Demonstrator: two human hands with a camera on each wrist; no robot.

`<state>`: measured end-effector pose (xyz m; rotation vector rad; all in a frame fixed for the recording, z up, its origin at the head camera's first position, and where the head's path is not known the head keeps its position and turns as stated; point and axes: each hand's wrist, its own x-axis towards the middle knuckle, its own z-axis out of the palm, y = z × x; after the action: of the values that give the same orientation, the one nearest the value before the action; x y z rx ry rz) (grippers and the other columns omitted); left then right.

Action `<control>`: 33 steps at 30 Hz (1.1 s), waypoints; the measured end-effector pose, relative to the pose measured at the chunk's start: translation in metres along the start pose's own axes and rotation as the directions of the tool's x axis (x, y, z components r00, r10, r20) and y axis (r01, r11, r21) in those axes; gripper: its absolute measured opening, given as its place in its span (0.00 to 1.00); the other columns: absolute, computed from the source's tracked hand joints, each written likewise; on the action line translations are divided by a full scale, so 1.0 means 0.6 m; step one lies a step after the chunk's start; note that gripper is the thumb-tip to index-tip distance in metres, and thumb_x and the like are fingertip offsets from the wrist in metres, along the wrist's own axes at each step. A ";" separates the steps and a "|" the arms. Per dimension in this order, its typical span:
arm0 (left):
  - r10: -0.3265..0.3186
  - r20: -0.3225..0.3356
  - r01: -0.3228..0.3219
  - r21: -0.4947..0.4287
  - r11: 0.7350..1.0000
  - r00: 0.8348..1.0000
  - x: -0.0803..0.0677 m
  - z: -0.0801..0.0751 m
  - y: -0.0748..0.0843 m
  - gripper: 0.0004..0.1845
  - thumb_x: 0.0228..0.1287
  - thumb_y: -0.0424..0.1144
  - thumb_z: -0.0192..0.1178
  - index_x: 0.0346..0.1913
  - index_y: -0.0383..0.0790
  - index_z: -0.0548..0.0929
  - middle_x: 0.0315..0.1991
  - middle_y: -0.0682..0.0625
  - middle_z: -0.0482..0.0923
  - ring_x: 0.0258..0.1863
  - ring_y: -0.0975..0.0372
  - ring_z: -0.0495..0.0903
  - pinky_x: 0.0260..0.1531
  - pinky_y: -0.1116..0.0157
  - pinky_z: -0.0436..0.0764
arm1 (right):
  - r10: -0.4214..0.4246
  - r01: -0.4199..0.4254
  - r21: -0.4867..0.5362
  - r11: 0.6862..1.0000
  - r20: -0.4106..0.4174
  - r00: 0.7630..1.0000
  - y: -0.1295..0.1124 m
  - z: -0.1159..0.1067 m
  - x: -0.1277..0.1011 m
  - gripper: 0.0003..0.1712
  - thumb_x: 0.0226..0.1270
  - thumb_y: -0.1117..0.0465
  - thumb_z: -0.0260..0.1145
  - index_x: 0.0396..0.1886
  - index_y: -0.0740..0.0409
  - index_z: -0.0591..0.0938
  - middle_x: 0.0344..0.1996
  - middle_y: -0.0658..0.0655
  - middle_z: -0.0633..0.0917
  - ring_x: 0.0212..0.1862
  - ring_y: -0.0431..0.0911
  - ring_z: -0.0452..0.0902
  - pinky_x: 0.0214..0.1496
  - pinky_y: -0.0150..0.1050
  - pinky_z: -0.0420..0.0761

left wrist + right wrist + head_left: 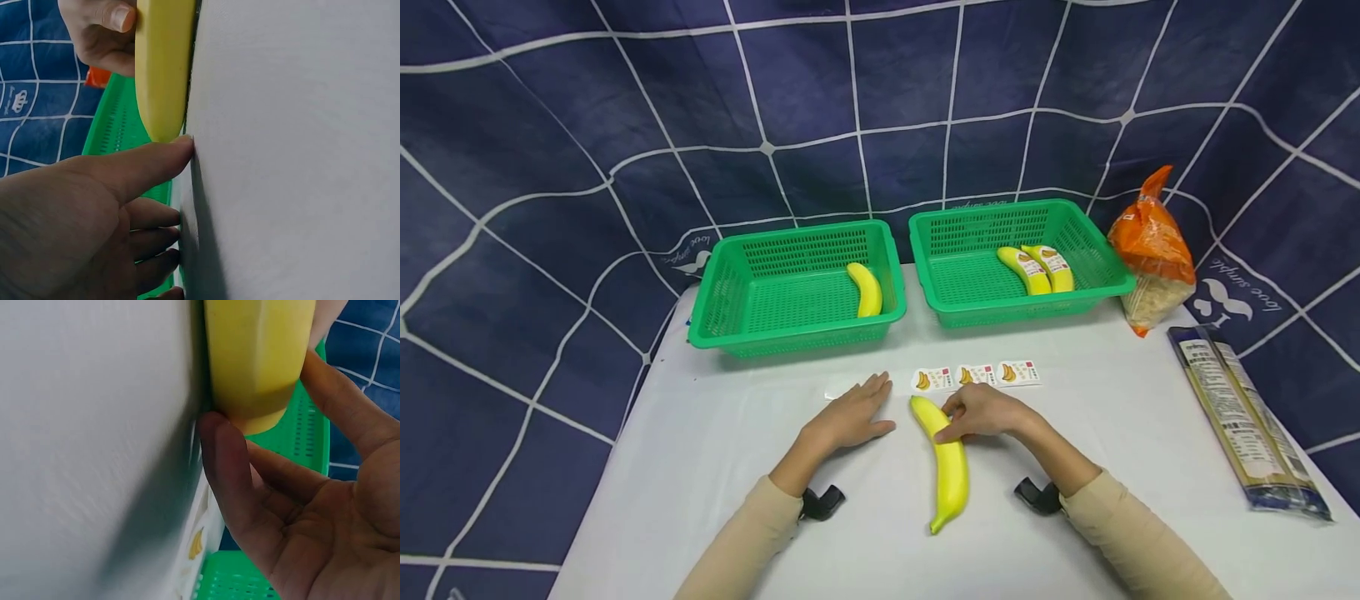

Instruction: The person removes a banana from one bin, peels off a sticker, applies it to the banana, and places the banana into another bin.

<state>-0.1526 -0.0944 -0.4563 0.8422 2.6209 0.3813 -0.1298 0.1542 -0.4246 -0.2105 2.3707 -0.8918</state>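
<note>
A yellow banana (951,471) lies lengthwise on the white table, its stem end pointing toward me. My right hand (985,414) holds it near the upper end, thumb on top and fingers along its right side; in the right wrist view, thumb and fingers of that hand (319,512) stand on either side of the banana (259,362). Left of it, my left hand (848,417) rests on the table with extended fingers, holding nothing. Three banana-print stickers (976,376) lie in a row just beyond the hands. Beside the left fingertips is a pale strip (838,389), partly covered.
The left green basket (797,333) holds one plain banana (867,292). Two bananas with stickers (1037,271) lie in the right green basket (1022,312). An orange-topped bag (1153,242) and long flat packages (1243,417) are at the right. Dark checked cloth (805,92) hangs behind.
</note>
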 end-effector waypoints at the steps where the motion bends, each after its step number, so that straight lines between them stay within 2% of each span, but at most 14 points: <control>1: 0.001 -0.001 -0.001 0.003 1.000 1.000 0.000 -0.001 0.000 0.39 0.71 0.54 0.54 0.74 0.34 0.58 0.78 0.44 0.49 0.78 0.53 0.50 0.76 0.54 0.53 | -0.013 0.013 -0.004 1.000 0.005 1.000 0.000 -0.003 0.000 0.29 0.51 0.51 0.78 0.49 0.64 0.84 0.26 0.49 0.86 0.29 0.41 0.80 0.33 0.32 0.77; 5: 0.005 0.005 -0.005 0.006 1.000 1.000 -0.001 -0.002 -0.001 0.40 0.70 0.55 0.54 0.75 0.34 0.57 0.78 0.43 0.49 0.78 0.53 0.50 0.76 0.54 0.54 | -0.075 0.075 -0.018 0.997 0.022 0.997 -0.002 -0.025 0.001 0.27 0.53 0.53 0.76 0.50 0.64 0.84 0.27 0.49 0.86 0.31 0.40 0.78 0.36 0.33 0.76; 9: 0.004 0.017 -0.004 0.008 1.000 1.000 -0.001 -0.006 -0.001 0.41 0.70 0.56 0.55 0.75 0.34 0.56 0.78 0.44 0.48 0.78 0.53 0.50 0.76 0.54 0.53 | -0.205 0.205 -0.014 0.979 0.026 0.978 -0.006 -0.049 0.010 0.25 0.53 0.56 0.77 0.49 0.64 0.85 0.30 0.50 0.86 0.34 0.40 0.78 0.40 0.34 0.78; 12: 0.002 0.025 -0.002 0.011 1.000 1.000 0.000 -0.010 -0.002 0.42 0.69 0.56 0.55 0.76 0.35 0.55 0.79 0.44 0.47 0.78 0.53 0.49 0.76 0.54 0.53 | -0.338 0.339 -0.072 0.938 0.020 0.941 -0.010 -0.062 0.025 0.23 0.53 0.58 0.77 0.49 0.62 0.85 0.32 0.51 0.86 0.35 0.39 0.78 0.41 0.32 0.80; 14: 0.006 0.026 -0.006 0.012 1.000 1.000 0.001 -0.011 -0.004 0.43 0.68 0.57 0.56 0.76 0.35 0.55 0.79 0.43 0.47 0.78 0.52 0.50 0.76 0.54 0.53 | -0.418 0.416 -0.145 0.898 0.018 0.908 -0.015 -0.068 0.036 0.23 0.53 0.59 0.77 0.49 0.61 0.85 0.34 0.53 0.87 0.36 0.39 0.77 0.42 0.31 0.80; 18: 0.005 0.031 -0.005 -0.006 1.000 1.000 0.001 -0.009 -0.010 0.46 0.65 0.59 0.58 0.76 0.35 0.55 0.79 0.43 0.47 0.78 0.52 0.49 0.76 0.53 0.54 | -0.506 0.495 -0.281 0.822 0.037 0.862 -0.027 -0.074 0.059 0.23 0.52 0.63 0.76 0.50 0.63 0.85 0.39 0.57 0.88 0.39 0.46 0.81 0.43 0.34 0.82; 21: 0.001 0.029 -0.001 -0.019 1.000 1.000 0.001 -0.005 -0.013 0.47 0.64 0.60 0.59 0.76 0.35 0.54 0.78 0.43 0.47 0.78 0.51 0.49 0.76 0.53 0.55 | -0.510 0.498 -0.342 0.797 0.061 0.858 -0.034 -0.076 0.078 0.23 0.52 0.66 0.76 0.51 0.64 0.84 0.41 0.58 0.87 0.43 0.50 0.83 0.46 0.38 0.83; 26: -0.001 0.024 0.002 -0.029 1.000 1.000 0.000 -0.001 -0.015 0.48 0.62 0.60 0.60 0.76 0.35 0.55 0.78 0.43 0.48 0.78 0.51 0.50 0.75 0.53 0.56 | -0.464 0.464 -0.401 0.790 0.105 0.880 -0.043 -0.073 0.107 0.25 0.53 0.67 0.74 0.53 0.61 0.84 0.47 0.56 0.86 0.48 0.49 0.81 0.53 0.41 0.82; 33: 0.007 0.022 -0.006 -0.045 0.999 1.000 0.000 0.002 -0.012 0.48 0.63 0.59 0.60 0.76 0.35 0.55 0.78 0.43 0.48 0.78 0.51 0.50 0.75 0.52 0.57 | -0.470 0.489 -0.486 0.724 0.171 0.866 -0.044 -0.064 0.138 0.24 0.54 0.65 0.76 0.53 0.59 0.84 0.47 0.54 0.86 0.48 0.44 0.80 0.54 0.40 0.81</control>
<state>-0.1559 -0.0999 -0.4600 0.8363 2.5802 0.4284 -0.2208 0.1273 -0.4239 -1.0969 2.5141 -0.4182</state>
